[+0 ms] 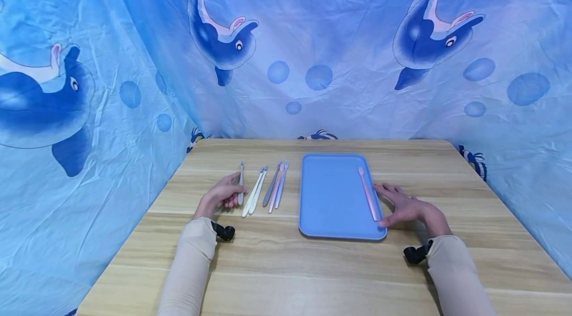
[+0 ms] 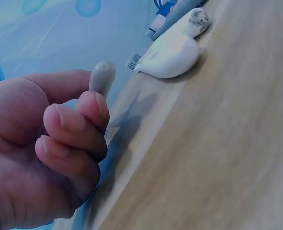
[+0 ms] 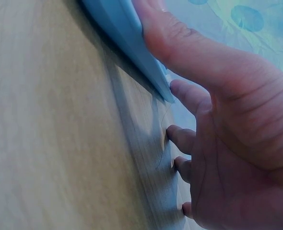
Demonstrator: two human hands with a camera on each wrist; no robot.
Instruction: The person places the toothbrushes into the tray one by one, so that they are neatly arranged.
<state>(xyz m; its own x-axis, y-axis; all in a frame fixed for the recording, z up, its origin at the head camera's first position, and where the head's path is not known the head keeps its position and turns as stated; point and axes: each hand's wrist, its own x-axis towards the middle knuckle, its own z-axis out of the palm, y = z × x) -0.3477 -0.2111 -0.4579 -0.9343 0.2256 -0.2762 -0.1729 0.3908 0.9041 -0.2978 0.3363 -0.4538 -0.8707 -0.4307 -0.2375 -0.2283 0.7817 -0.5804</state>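
My left hand [image 1: 226,191] pinches a grey toothbrush [image 1: 241,182] between thumb and fingers, its bristle end pointing away from me. In the left wrist view the handle end of that toothbrush [image 2: 102,77] pokes out past the curled fingers. Just right of this hand lie two whitish toothbrushes [image 1: 253,196], close together. A blue tray [image 1: 330,197] stands right of the middle, with a pink toothbrush [image 1: 368,196] lying along its right side. Spread at the tray's right edge is my right hand [image 1: 408,209]; its thumb [image 3: 180,40] rests on the rim and the other fingers reach down beside it.
Between the whitish toothbrushes and the tray lie a dark grey toothbrush [image 1: 270,191], a pink one [image 1: 275,194] and a bluish one [image 1: 281,189], side by side. Blue dolphin-print cloth [image 1: 304,33] hangs behind and beside the wooden table [image 1: 286,271].
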